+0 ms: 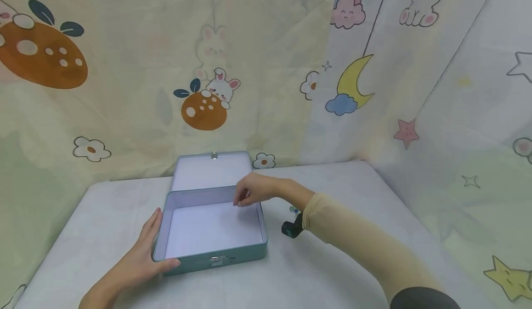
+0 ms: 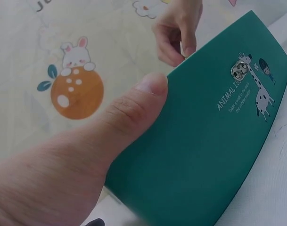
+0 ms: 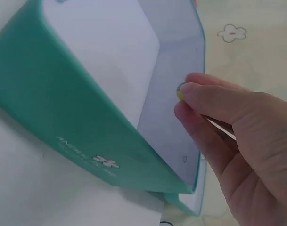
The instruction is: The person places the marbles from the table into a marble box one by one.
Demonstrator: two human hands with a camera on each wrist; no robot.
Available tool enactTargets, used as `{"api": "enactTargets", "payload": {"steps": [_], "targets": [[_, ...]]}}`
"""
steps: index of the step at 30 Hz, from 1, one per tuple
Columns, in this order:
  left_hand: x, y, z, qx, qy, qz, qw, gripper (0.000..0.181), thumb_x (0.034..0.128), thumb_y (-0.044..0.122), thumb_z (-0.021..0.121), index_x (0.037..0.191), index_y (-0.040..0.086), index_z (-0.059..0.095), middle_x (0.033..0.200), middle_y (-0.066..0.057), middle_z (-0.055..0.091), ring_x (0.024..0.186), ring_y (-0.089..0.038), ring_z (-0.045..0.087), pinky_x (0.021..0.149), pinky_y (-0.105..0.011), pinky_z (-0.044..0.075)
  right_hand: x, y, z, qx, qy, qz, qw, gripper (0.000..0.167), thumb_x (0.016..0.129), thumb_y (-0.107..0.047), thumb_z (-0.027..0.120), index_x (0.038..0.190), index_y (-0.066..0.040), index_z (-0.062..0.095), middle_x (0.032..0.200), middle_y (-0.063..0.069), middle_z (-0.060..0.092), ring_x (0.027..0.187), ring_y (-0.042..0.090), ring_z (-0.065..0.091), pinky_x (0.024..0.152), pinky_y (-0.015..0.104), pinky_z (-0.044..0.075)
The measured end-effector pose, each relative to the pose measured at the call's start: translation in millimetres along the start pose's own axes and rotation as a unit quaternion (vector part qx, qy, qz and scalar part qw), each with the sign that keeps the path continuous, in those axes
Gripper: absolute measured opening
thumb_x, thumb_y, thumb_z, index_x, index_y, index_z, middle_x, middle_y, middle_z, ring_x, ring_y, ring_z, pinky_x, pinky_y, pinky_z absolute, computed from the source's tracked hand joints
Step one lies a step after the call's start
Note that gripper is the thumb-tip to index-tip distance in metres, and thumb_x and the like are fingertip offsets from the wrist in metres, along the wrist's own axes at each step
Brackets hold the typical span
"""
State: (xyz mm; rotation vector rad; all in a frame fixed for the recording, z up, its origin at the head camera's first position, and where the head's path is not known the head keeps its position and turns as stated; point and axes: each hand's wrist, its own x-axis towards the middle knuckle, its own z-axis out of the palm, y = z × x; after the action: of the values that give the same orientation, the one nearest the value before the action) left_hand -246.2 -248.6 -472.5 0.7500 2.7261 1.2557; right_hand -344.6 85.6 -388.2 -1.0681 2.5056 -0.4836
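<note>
A green hinged tin box (image 1: 216,257) stands on the white tabletop, its lid (image 1: 212,172) tipped back and its pale inside showing. My left hand (image 1: 143,253) grips the front left corner, with the thumb on the front wall and the fingers along the left side. In the left wrist view, a giraffe picture and a metal clasp (image 2: 239,70) show on the front wall. Over the right part of the box is my right hand (image 1: 255,190). Its thumb and fingertips pinch a small marble (image 3: 181,91), mostly hidden, with a yellow patch showing.
Several small shiny marbles (image 1: 293,209) lie right of the box, partly hidden by the right forearm. A black wrist camera (image 1: 292,228) hangs below that wrist. Cloth (image 1: 266,69) printed with cartoons stands behind the table.
</note>
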Motion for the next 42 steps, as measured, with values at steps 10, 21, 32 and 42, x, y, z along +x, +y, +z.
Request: {"api": "enactTargets", "payload": {"steps": [10,21,32,42], "targets": [[-0.2,0.2,-0.8,0.009,0.001,0.008,0.9999,0.123,0.0705,0.031,0.082,0.153,0.011,-0.007,0.158,-0.019,-0.007,0.142,-0.046,0.003,0.104,-0.068,0.014,30.8,-3,14,-0.006,-0.055,-0.005,0.9985,0.016,0.088,-0.01,0.066,0.101,-0.014,0.074,0.094,-0.011,0.069,0.086,-0.001,0.06,0.078,0.011,0.049],[0.7,-2.3,-1.0,0.019,-0.012,-0.012,0.9997,0.123,0.0713,0.035,0.081,0.152,0.008,-0.007,0.158,-0.021,-0.007,0.141,-0.052,0.004,0.1,-0.074,0.017,56.8,-2,31,-0.017,-0.108,0.024,0.9937,0.011,0.085,-0.013,0.071,0.093,-0.019,0.076,0.089,-0.015,0.069,0.086,-0.001,0.06,0.078,0.014,0.048],[1.0,-5.1,1.9,0.007,-0.001,0.008,0.9999,0.122,0.0726,0.031,0.08,0.152,0.01,-0.009,0.157,-0.021,-0.008,0.142,-0.047,0.001,0.103,-0.071,0.014,75.4,-1,40,-0.064,-0.149,0.005,0.9867,0.012,0.083,-0.018,0.073,0.092,-0.025,0.076,0.091,-0.017,0.07,0.088,-0.005,0.059,0.08,0.011,0.045],[0.5,-0.3,0.0,-0.006,-0.008,0.001,0.9999,0.123,0.0729,0.032,0.08,0.152,0.015,-0.013,0.158,-0.02,-0.01,0.14,-0.05,0.002,0.097,-0.076,0.017,69.5,-4,42,-0.081,-0.121,0.03,0.9888,0.012,0.083,-0.014,0.072,0.089,-0.024,0.074,0.085,-0.015,0.067,0.082,-0.002,0.058,0.076,0.011,0.046]]}}
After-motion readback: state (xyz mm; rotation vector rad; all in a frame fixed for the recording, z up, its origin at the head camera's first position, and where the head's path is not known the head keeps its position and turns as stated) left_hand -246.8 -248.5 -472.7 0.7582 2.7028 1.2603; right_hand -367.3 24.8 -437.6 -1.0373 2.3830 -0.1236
